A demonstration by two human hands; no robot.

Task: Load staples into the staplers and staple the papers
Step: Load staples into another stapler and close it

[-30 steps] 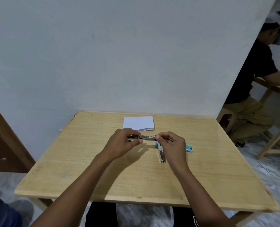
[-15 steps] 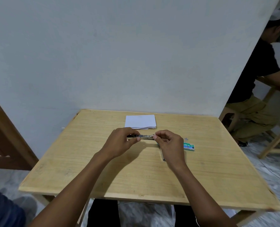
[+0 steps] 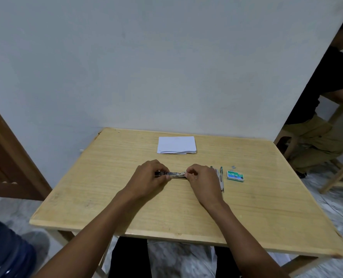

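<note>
Worked over table (image 3: 186, 213). Found left hand (image 3: 149, 177) curled round the dark end of stapler (image 3: 173, 174), and right hand (image 3: 203, 180) pinching the opposite, metal end. Could not tell whether the right fingertips also held a staple strip: too small to read. Logged stapler's long axis as left-to-right, bridging the gap between the two grips, low over the table; could not tell whether touching it. Judged loading in hand, stapling not yet begun.

Placed papers (image 3: 176, 145) beyond the grip on the far side, well apart, with nothing between. Placed second stapler (image 3: 220, 178) just right of the right hand, long axis near-to-far, partly hidden by that hand. Placed staple box (image 3: 235, 176) further right, near second stapler but apart from it. Noted loose staples (image 3: 234, 167) just beyond the box. Judged right hand the nearer to both; expected second stapler to sit across any reach for the box.
</note>
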